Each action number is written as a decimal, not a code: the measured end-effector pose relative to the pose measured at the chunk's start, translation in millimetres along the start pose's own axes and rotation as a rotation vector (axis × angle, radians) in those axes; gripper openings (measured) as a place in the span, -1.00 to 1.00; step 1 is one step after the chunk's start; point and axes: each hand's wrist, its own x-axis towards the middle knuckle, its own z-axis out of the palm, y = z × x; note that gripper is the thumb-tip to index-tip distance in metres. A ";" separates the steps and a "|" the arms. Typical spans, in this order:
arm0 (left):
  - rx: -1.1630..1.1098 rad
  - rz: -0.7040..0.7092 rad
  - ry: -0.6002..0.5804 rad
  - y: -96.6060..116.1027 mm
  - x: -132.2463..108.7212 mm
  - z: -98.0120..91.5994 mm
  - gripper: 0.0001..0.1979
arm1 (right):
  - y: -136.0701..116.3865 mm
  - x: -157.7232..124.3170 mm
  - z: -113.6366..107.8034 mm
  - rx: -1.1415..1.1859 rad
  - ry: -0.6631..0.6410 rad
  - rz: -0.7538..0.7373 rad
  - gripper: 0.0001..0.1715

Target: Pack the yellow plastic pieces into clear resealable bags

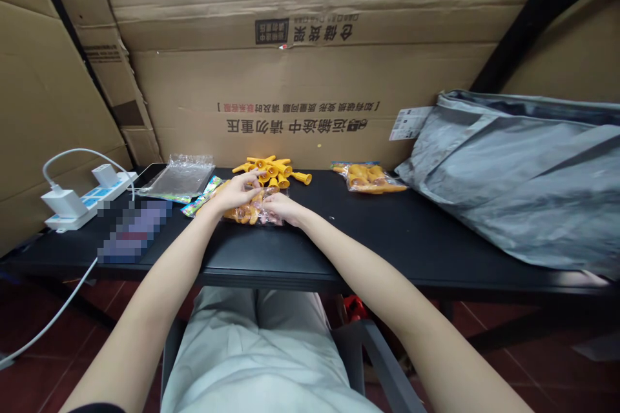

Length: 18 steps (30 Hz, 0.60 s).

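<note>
A small clear plastic bag (252, 211) with several yellow plastic pieces in it lies on the black table (387, 232) right in front of me. My left hand (236, 190) pinches its upper edge, fingers bent. My right hand (285, 208) grips the bag's right side. Just behind the hands lies a loose heap of yellow pieces (274, 171).
A filled bag of yellow pieces (371, 178) lies at the middle right. Empty clear bags (181, 175) are stacked at the left, beside a white power strip (84, 199) with chargers and a cable. A grey fabric bag (523, 174) covers the right. Cardboard boxes (300, 58) stand behind.
</note>
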 end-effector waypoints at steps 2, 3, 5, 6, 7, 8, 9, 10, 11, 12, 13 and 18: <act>0.034 -0.014 0.049 -1.1 0.5 -1.0 -0.88 | -1.5 -1.0 -0.1 -0.010 0.000 0.003 -0.61; 0.055 -0.029 0.091 -2.3 0.8 -1.6 -0.88 | -1.8 -0.9 -0.2 -0.007 -0.001 0.006 -0.60; 0.089 -0.068 0.178 -5.8 1.5 -2.3 -0.87 | -1.2 0.2 -0.3 0.003 -0.003 0.016 -0.60; 0.099 -0.088 0.205 -8.2 1.7 -2.1 -0.86 | -0.6 0.9 -0.4 0.009 -0.004 0.018 -0.59; 0.104 -0.107 0.214 -10.8 1.9 -1.6 -0.84 | 0.1 1.7 -0.6 0.011 -0.008 0.019 -0.59; 0.106 -0.123 0.211 -13.5 2.0 -0.6 -0.82 | 0.7 2.3 -0.7 0.015 -0.012 0.017 -0.58; 0.105 -0.135 0.196 -16.2 2.1 0.8 -0.80 | 1.2 2.8 -0.9 0.017 -0.014 0.016 -0.58; 0.103 -0.144 0.178 -18.8 2.1 2.3 -0.78 | 1.4 3.0 -0.9 0.018 -0.015 0.017 -0.57; 0.099 -0.153 0.162 -21.2 2.2 4.0 -0.76 | 1.3 3.0 -1.0 0.018 -0.013 0.018 -0.57; 0.094 -0.162 0.152 -23.4 2.2 5.5 -0.74 | 1.0 2.6 -0.9 0.017 -0.013 0.019 -0.57; 0.087 -0.172 0.150 -25.3 2.3 6.8 -0.73 | 0.5 2.1 -0.8 0.016 -0.014 0.019 -0.57; 0.019 -0.240 0.183 -32.7 5.0 9.7 -0.69 | -2.3 -0.6 0.0 0.016 -0.018 0.021 -0.61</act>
